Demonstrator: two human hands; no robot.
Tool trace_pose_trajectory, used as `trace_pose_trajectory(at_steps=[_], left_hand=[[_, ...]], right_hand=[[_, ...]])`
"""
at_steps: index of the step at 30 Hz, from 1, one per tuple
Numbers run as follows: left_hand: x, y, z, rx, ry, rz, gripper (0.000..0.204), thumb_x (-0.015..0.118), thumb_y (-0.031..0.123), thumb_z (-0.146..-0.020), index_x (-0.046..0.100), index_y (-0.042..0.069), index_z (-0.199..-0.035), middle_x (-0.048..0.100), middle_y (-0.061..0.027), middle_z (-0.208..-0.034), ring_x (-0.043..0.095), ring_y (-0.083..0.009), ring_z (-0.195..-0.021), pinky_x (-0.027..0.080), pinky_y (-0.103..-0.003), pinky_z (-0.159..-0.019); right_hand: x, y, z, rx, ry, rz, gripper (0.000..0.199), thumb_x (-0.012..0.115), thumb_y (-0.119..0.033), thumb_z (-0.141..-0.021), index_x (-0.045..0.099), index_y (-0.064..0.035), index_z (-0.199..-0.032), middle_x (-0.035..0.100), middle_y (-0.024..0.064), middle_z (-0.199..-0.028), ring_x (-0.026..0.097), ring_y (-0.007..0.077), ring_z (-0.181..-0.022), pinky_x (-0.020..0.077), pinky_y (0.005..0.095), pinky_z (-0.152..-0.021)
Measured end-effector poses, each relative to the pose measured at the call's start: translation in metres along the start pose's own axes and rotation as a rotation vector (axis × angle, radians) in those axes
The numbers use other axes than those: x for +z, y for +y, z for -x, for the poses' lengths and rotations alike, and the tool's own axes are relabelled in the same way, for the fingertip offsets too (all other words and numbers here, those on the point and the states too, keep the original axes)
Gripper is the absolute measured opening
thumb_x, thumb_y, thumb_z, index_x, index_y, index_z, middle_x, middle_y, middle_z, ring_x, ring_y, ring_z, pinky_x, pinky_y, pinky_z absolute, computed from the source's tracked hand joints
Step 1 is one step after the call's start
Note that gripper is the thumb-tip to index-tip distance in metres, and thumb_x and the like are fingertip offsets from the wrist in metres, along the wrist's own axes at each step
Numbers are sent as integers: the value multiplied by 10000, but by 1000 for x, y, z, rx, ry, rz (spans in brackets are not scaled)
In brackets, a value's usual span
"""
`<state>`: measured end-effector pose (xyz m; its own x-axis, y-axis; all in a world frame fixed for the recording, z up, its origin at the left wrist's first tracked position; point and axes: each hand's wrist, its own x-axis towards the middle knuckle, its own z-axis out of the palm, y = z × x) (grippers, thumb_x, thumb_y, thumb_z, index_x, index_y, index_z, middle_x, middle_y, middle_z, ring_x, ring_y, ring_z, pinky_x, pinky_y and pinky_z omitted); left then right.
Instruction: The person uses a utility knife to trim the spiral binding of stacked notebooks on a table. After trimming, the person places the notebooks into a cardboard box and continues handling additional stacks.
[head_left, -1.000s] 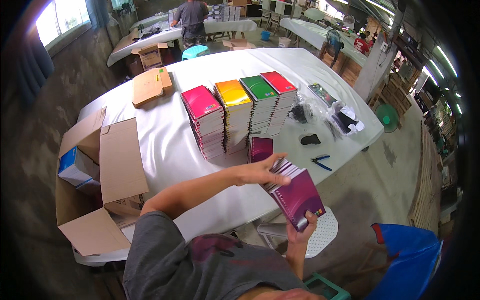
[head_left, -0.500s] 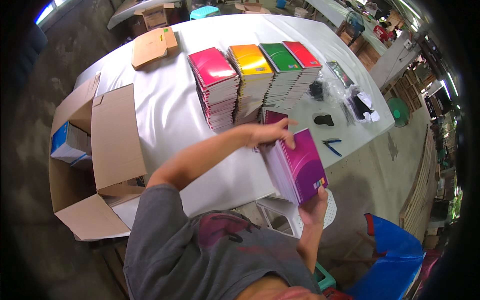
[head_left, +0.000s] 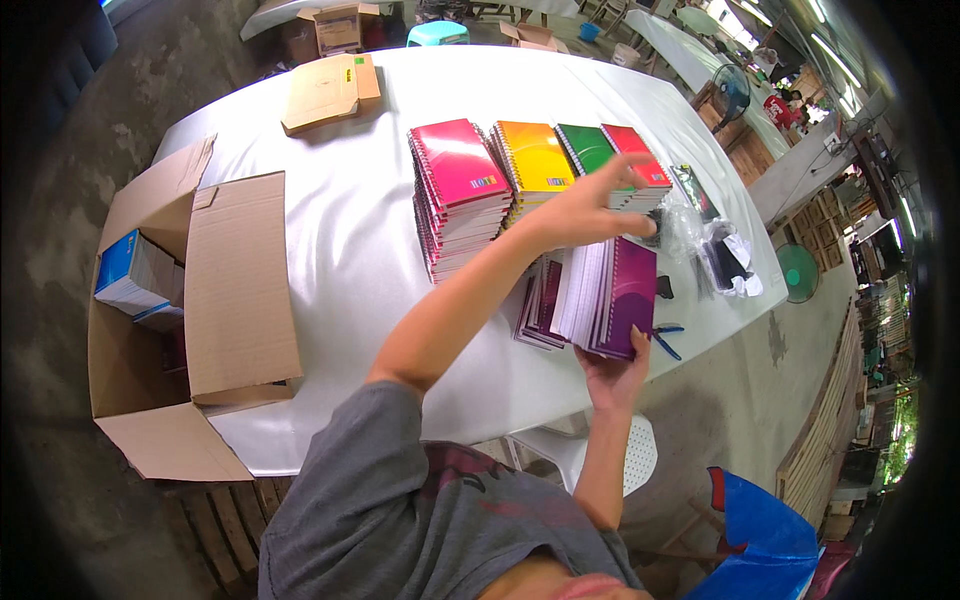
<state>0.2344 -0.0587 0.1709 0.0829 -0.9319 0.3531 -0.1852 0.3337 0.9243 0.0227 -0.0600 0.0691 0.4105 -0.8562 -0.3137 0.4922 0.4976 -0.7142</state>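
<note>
My right hand point(head_left: 612, 380) grips a purple spiral notebook point(head_left: 632, 290) by its lower edge, its white pages fanned toward the left. Just above the notebook's top edge is my left hand point(head_left: 585, 210), its fingers spread and holding nothing. A low pile of purple notebooks point(head_left: 540, 305) lies on the table, left of the held one. Behind it stand tall stacks of spiral notebooks: a pink stack point(head_left: 460, 165), a yellow stack point(head_left: 532, 155), a green stack point(head_left: 583, 146) and a red stack point(head_left: 650, 172). My left hand partly covers the last three.
An open cardboard box point(head_left: 240, 290) with blue-covered books point(head_left: 140, 275) inside stands at the left. A flattened carton point(head_left: 325, 92) lies at the far left. To the right are blue-handled pliers point(head_left: 668, 340) and clear plastic wrapping point(head_left: 682, 235). A white stool point(head_left: 640, 455) stands by the near edge.
My left hand has come off the purple notebook and moved up and away, its fingers spreading. The notebook, still in my right hand, is more upright and closer to the low purple pile.
</note>
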Motion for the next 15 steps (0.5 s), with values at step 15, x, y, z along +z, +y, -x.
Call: trace_pose_trajectory(at_steps=[15], left_hand=[[97,-110,120,-301,393,235,758,548,393,-879,188,5,-1423,238,-211,-1438,208,-289,-1354,185,-357,-1095]], right_hand=[[-10,16,-48,234,-84,262,454,645,-398,-697,542,-164,-1072,557,45,-1043,512,215,-983,403,438,-859]])
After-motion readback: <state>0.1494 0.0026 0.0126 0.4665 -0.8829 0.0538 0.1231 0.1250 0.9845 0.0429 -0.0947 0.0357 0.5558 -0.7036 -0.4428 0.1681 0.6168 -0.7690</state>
